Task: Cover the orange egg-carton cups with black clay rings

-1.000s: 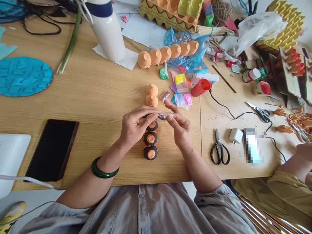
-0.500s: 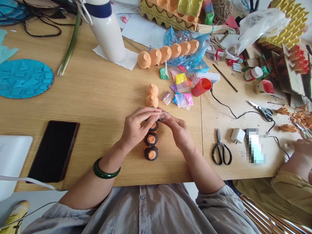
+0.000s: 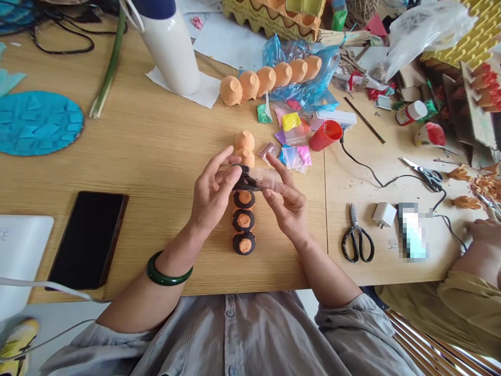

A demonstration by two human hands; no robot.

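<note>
Between my two hands is a small clear plastic bag [image 3: 256, 178] with something black in it, perhaps modelling clay. My left hand [image 3: 213, 190] pinches its left end, and my right hand [image 3: 287, 201] grips the right end between thumb and fingers, index finger raised. Below the bag stands a row of orange egg-carton cups [image 3: 245, 141], running away from me. The nearer cups [image 3: 243, 220] carry black rings round their orange tips; the far ones are plain orange. The bag and my hands hide the middle of the row.
Small bags of coloured clay [image 3: 291, 122] and a red cup [image 3: 325, 134] lie beyond. Another orange cup strip [image 3: 266, 81] rests on blue plastic. Scissors [image 3: 357, 235] lie at right, a phone [image 3: 88, 240] at left, a white bottle [image 3: 172, 52] behind. A co-worker's arm [image 3: 479, 245] shows at far right.
My hands have moved apart, and the bag now stretches open to view between them, its black content showing. My right index finger has lifted.
</note>
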